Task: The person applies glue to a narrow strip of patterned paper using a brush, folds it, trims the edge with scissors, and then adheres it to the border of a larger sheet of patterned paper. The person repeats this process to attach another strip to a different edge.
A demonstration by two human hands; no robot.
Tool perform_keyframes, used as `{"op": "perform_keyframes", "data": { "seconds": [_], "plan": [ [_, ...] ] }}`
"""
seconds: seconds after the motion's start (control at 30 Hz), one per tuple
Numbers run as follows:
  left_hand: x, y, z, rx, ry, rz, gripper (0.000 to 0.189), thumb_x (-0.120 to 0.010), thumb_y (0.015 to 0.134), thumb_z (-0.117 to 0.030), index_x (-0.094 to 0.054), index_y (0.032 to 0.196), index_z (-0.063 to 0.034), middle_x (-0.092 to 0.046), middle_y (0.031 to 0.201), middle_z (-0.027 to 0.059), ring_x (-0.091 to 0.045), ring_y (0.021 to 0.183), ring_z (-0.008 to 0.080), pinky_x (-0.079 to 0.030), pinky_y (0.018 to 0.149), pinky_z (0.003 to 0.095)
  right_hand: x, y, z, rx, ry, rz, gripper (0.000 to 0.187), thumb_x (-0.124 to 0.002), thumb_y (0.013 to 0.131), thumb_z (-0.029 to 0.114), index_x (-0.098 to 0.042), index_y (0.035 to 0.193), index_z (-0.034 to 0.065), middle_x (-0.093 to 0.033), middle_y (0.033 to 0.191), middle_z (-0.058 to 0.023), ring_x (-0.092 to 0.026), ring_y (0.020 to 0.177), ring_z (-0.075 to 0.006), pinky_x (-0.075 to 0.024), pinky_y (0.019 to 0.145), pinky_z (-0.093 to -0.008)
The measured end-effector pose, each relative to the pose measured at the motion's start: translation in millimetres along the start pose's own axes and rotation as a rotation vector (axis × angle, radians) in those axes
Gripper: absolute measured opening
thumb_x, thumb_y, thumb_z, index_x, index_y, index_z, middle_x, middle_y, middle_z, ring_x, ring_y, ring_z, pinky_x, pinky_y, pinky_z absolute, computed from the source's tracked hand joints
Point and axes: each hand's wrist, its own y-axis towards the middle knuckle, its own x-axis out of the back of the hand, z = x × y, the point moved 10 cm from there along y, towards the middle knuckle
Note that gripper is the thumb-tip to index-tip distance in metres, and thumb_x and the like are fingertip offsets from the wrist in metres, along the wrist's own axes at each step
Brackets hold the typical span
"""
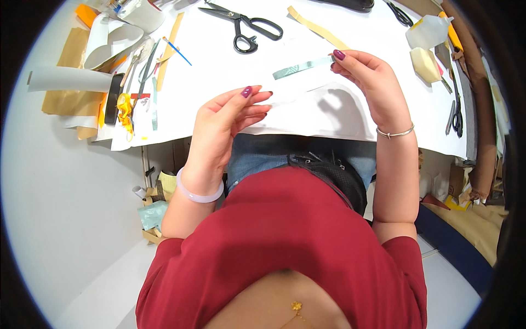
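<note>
Between thumb and fingertips, my right hand (363,76) pinches the right end of a narrow pale green patterned strip (302,67). The strip stretches leftward over a white-covered table (254,74), and its left end is free. My left hand (234,109) is held above the table's near edge, fingers apart and holding nothing, a little below and left of the strip's free end. Beyond both hands lie large black-handled tailor's shears (246,26), blades pointing left. A tan strip (318,28) runs towards my right hand, which is near its lower end.
At the left lie a thin blue-handled brush (178,52), a tan strip (169,53), a yellow tape (125,111) and a black tray-like object (114,98). A translucent squeeze bottle (427,32), a cream block (424,65) and black scissors (457,119) occupy the right side.
</note>
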Motion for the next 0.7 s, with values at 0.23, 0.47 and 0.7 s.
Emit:
{"op": "perform_keyframes", "data": {
  "seconds": [0.23,0.47,0.7],
  "plan": [
    [2,5,-35,-0.222,0.143,0.01,0.039,-0.053,0.11,-0.024,-0.064,0.136,0.0025,-0.068,0.136,0.0198,-0.07,0.119,0.0259,-0.057,0.102,0.0365,-22,-1,-2,-0.063,-0.008,0.116,0.027,-0.072,0.1,0.02,-0.076,0.116,-0.0017,-0.077,0.103,-0.0088,-0.072,0.099,-0.016,-0.0552,0.099,-0.0319],
    [-44,19,-37,-0.099,0.387,0.33,0.025,-0.071,0.1,-0.016,-0.077,0.116,0.0021,-0.079,0.103,0.0095,-0.073,0.094,0.0136,-0.054,0.084,0.0225,-61,-3,22,0.009,-0.176,0.282,0.027,-0.073,0.098,0.022,-0.079,0.112,-0.0007,-0.078,0.097,-0.008,-0.071,0.095,-0.0148,-0.0532,0.094,-0.0297],
    [-35,25,-31,-0.025,0.214,0.245,0.028,-0.068,0.101,-0.015,-0.073,0.117,0.0082,-0.079,0.103,0.0164,-0.077,0.093,0.019,-0.06,0.089,0.029,-63,6,26,-0.003,-0.089,0.235,0.029,-0.069,0.102,0.024,-0.077,0.12,0.0027,-0.077,0.103,-0.0076,-0.07,0.099,-0.0162,-0.0528,0.098,-0.031]
  ]
}}
